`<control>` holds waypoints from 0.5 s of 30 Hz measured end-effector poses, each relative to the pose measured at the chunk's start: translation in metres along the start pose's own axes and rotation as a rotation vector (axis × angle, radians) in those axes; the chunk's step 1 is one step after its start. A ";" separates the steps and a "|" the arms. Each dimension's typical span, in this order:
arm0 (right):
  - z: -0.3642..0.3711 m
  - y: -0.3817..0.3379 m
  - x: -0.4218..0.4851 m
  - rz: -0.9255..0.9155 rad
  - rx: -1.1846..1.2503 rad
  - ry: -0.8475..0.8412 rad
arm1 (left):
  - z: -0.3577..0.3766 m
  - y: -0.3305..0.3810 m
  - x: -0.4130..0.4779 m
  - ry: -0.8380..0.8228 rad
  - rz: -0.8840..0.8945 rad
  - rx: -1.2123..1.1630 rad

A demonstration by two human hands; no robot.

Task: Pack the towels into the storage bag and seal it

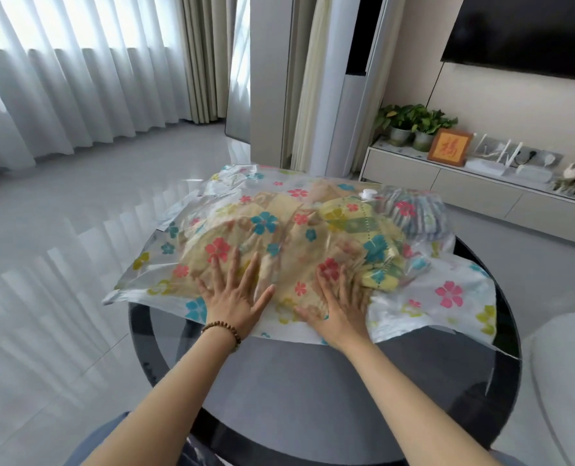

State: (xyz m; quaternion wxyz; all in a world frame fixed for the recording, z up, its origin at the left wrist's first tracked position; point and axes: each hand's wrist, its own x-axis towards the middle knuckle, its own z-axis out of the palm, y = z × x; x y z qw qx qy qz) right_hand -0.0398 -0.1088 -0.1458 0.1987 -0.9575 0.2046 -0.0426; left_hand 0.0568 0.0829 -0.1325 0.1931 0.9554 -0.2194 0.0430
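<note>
- Bag first: the clear plastic storage bag printed with red, blue and yellow flowers [447, 294] lies flat on the round dark glass table [313, 381], and its near right corner hangs a little over the table edge.
- The towels are already inside it: a pale yellow patterned towel [245, 230] fills the middle and left, a yellow-green one [356, 223] sits to the right, and a striped one [410, 210] is at the far right.
- A white round valve cap [369, 194] stands on the far side of the bag, above the towels.
- The left hand [235, 297], with a brown bead bracelet [223, 331] on the wrist, lies flat on the bag with fingers spread apart; it grasps nothing.
- The right hand [339, 304] is the same, open palm down, just beside the left one.
- I judge the load to be soft and light; it gives way under the palms, so pressing with flat hands is better than pinching.
- The plastic film looks smooth and slippery, and it may slide on the glass; pressure should go straight down.
- For lifting or moving, the flat empty borders of the bag are the places to take hold.
- I cannot tell whether the opening is already sealed, or on which side it is.
</note>
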 end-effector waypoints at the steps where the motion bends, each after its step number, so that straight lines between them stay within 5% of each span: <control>1: 0.001 -0.004 0.003 -0.004 -0.002 -0.004 | -0.001 -0.005 0.003 -0.002 0.003 -0.002; 11: -0.044 -0.018 -0.013 0.031 0.130 -0.164 | -0.012 0.002 0.004 -0.004 -0.015 0.005; 15: -0.131 -0.038 -0.037 -0.044 0.449 0.123 | -0.016 0.011 -0.006 0.034 0.001 0.021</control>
